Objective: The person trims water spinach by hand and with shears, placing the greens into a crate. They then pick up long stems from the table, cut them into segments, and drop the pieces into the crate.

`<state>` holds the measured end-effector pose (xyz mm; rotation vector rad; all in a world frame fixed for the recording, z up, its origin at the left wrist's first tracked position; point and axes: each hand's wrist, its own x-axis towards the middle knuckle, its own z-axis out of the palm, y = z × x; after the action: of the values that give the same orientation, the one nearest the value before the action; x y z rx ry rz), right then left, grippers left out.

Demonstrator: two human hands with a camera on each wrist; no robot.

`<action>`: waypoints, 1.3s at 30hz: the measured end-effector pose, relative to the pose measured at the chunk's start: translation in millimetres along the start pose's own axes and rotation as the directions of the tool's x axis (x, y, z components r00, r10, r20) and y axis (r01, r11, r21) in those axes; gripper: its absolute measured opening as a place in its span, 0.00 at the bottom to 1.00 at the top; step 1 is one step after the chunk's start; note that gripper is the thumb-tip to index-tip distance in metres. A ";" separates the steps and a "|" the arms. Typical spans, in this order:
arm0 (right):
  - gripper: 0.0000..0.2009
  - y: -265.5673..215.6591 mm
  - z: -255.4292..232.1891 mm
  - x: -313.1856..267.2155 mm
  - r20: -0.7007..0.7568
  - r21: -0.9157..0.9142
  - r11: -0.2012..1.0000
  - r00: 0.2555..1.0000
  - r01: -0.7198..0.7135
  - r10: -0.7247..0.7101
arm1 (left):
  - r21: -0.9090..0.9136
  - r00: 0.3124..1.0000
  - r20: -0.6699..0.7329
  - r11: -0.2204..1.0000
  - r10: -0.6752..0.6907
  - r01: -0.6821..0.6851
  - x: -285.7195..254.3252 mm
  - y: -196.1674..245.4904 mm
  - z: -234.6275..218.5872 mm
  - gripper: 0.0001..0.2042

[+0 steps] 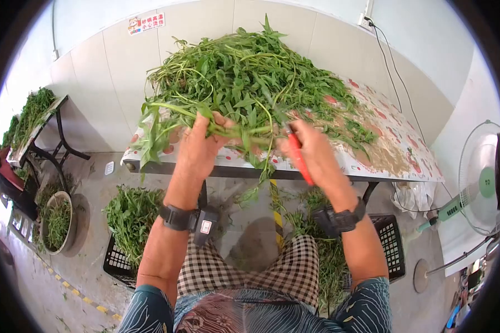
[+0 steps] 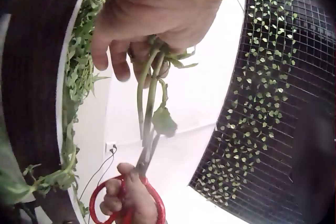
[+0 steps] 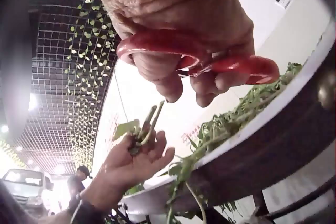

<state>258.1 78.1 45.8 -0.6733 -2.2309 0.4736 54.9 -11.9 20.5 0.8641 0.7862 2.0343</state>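
My left hand [image 1: 199, 145] grips a small bunch of green stems [image 1: 244, 132] at the table's front edge; the wrist view shows the stem ends [image 2: 148, 103] sticking out below the left hand [image 2: 157, 19]. My right hand [image 1: 312, 150] holds red-handled scissors [image 1: 299, 156], fingers through the loops [image 3: 199, 58]. The scissor blades [image 2: 147, 153] sit at the cut ends of the stems. A large heap of leafy greens [image 1: 250, 77] covers the table [image 1: 383, 161] behind both hands.
Black crates with greens [image 1: 129, 222] stand on the floor under the table, another crate [image 1: 391, 244] at right. A round basin of greens [image 1: 58, 222] and a side table [image 1: 36, 125] lie at left. A standing fan [image 1: 478, 188] is at right.
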 end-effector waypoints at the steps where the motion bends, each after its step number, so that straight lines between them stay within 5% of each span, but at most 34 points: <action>1: 0.17 -2.8 7.8 3.5 0.015 -0.095 0.995 1.000 -0.019 0.021 | -0.056 0.999 -0.021 0.998 -0.040 0.039 1.8 -5.0 -3.6 0.12; 4: 0.17 -10.2 24.6 10.1 0.095 -0.352 0.933 0.989 -0.072 0.112 | -0.117 0.999 0.036 0.993 -0.022 0.027 11.3 -17.5 -19.5 0.09; 7: 0.16 -0.8 31.3 15.5 0.099 -0.383 0.920 0.986 -0.086 0.133 | -0.087 1.000 0.020 0.996 0.009 -0.007 8.5 -14.9 -15.4 0.07; 11: 0.16 15.8 9.1 21.7 -0.044 0.102 0.984 0.987 -0.149 0.154 | -0.065 0.999 0.043 0.998 0.014 -0.011 5.8 -14.3 -14.4 0.03; 16: 0.17 12.6 -42.3 21.6 -0.292 0.609 0.793 0.927 -0.007 0.233 | -0.080 0.999 0.033 0.997 0.005 -0.002 5.0 -16.1 -14.2 0.07; 20: 0.15 5.8 -69.8 9.3 -0.441 0.582 0.808 0.868 0.085 0.227 | -0.002 0.999 0.034 0.999 -0.036 0.036 5.7 -11.8 -14.4 0.06; 24: 0.15 2.8 -75.1 -4.1 -0.325 0.602 0.799 0.918 0.018 0.225 | 0.075 0.995 0.092 0.997 -0.034 0.027 6.7 -13.8 -15.8 0.05; 28: 0.14 -14.4 -74.3 -24.1 -0.461 0.378 0.922 0.881 0.083 0.110 | 0.106 0.996 0.082 0.994 -0.039 0.030 0.6 -9.7 -7.1 0.05; 31: 0.14 -21.7 -106.0 -37.4 -0.634 0.379 0.888 0.772 0.262 0.043 | 0.111 0.996 0.076 0.993 -0.054 0.045 -0.5 -9.3 -7.0 0.05; 34: 0.14 -11.8 -124.4 -40.8 -0.565 0.565 0.777 0.816 0.278 0.119 | 0.100 0.995 0.070 0.993 -0.065 0.058 0.6 -10.1 -5.4 0.05; 39: 0.13 -5.6 -92.2 -40.4 -0.423 0.529 0.848 0.869 0.009 0.255 | 0.081 0.997 0.069 0.996 -0.046 0.041 2.5 -13.9 -7.3 0.05</action>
<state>348.7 61.2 86.7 -0.5701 -1.4957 0.8377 53.7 -4.4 6.5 0.9510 0.8439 1.9344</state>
